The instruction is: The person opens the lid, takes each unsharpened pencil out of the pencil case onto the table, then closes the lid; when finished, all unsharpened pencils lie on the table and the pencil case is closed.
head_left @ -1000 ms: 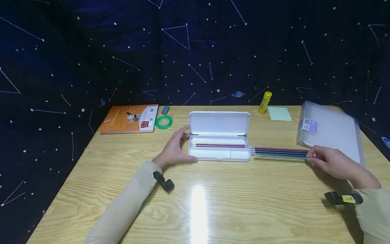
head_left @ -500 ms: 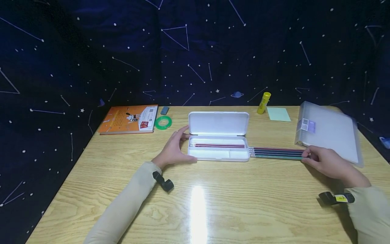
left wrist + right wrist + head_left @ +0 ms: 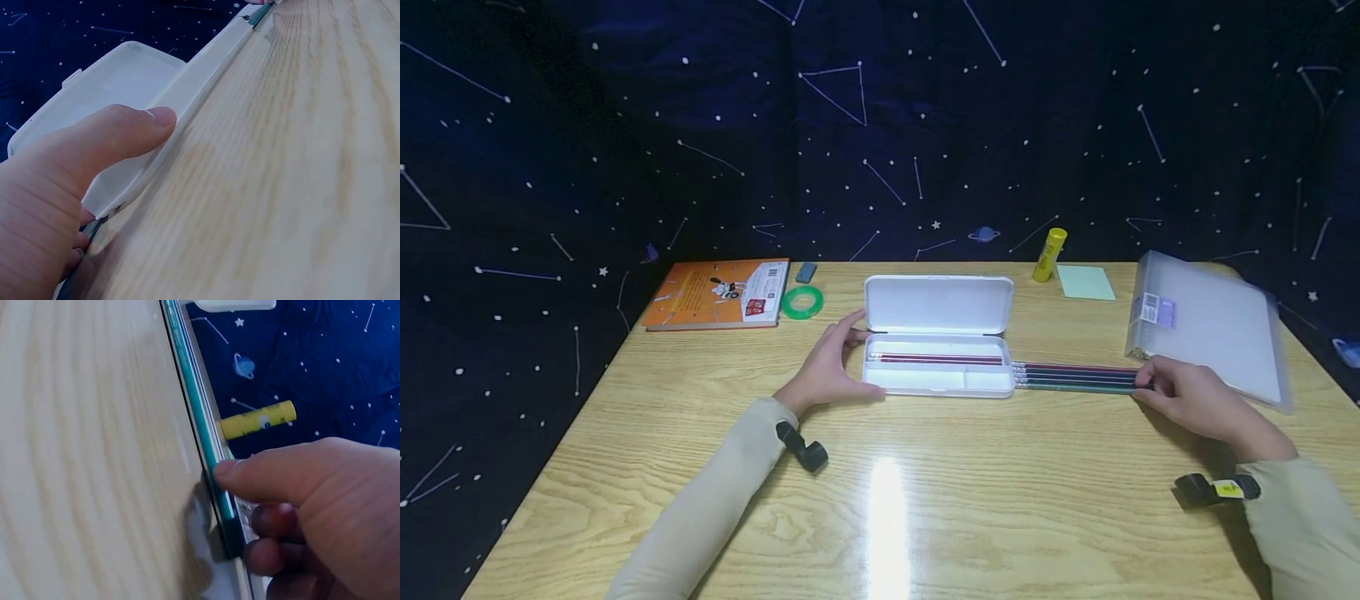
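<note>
An open white pencil case (image 3: 913, 382) stands mid-table in the head view, its lid (image 3: 938, 305) raised at the back. Red pencils (image 3: 940, 360) lie in its rear compartment; the front ones hold nothing. My left hand (image 3: 831, 371) holds the case's left end, its thumb (image 3: 134, 128) on the front edge in the left wrist view. Several pencils (image 3: 1075, 377), dark, red and green, lie side by side on the table, eraser ends close to the case's right end. My right hand (image 3: 1198, 408) pinches their other ends, thumb (image 3: 262, 472) on the green pencil.
Behind the left hand are an orange book (image 3: 715, 296), a blue eraser (image 3: 806, 272) and a green tape roll (image 3: 802, 313). A yellow glue stick (image 3: 1048, 255), pale green paper (image 3: 1086, 282) and a translucent folder (image 3: 1210, 325) sit at the back right. A dark starry cloth (image 3: 880, 150) hangs behind.
My right hand has moved left along the pencils, so less of their length shows. The pencils' eraser ends stay beside the case. My left hand and the case have not moved.
</note>
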`<state>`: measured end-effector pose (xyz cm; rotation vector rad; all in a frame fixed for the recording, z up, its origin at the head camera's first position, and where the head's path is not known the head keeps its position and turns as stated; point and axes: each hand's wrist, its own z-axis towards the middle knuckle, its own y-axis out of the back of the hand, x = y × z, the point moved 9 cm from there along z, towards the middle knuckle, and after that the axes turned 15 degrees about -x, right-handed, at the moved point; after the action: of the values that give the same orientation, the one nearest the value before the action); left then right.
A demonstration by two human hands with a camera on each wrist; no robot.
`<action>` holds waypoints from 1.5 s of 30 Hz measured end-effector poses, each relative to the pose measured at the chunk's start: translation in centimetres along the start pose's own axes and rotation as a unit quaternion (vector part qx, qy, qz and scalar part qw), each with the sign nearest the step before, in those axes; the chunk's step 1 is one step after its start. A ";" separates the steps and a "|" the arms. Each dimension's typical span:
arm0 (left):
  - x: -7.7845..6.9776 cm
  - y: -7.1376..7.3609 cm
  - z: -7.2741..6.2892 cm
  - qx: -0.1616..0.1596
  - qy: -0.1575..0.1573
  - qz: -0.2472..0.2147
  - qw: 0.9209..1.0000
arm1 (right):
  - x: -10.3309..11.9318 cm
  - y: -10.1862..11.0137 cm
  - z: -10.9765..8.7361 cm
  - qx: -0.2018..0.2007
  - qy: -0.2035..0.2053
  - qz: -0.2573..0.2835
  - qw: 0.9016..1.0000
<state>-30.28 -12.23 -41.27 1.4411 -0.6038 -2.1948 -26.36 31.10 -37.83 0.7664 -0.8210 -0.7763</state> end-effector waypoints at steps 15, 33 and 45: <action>-0.1 -0.1 -0.1 0.004 0.000 0.003 1.000 | 5.3 -4.2 3.4 0.011 0.010 0.057 0.998; -0.4 0.1 -0.2 0.004 0.008 -0.008 1.000 | 11.5 -9.4 7.3 0.108 -0.001 0.052 0.993; -0.2 0.0 -0.1 0.002 0.003 -0.008 1.000 | 12.3 -10.5 7.5 0.132 0.023 0.013 0.991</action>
<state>-30.07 -12.12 -41.13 1.4601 -0.5965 -2.2019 -30.10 13.68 -38.83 1.0023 -0.9013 -0.6313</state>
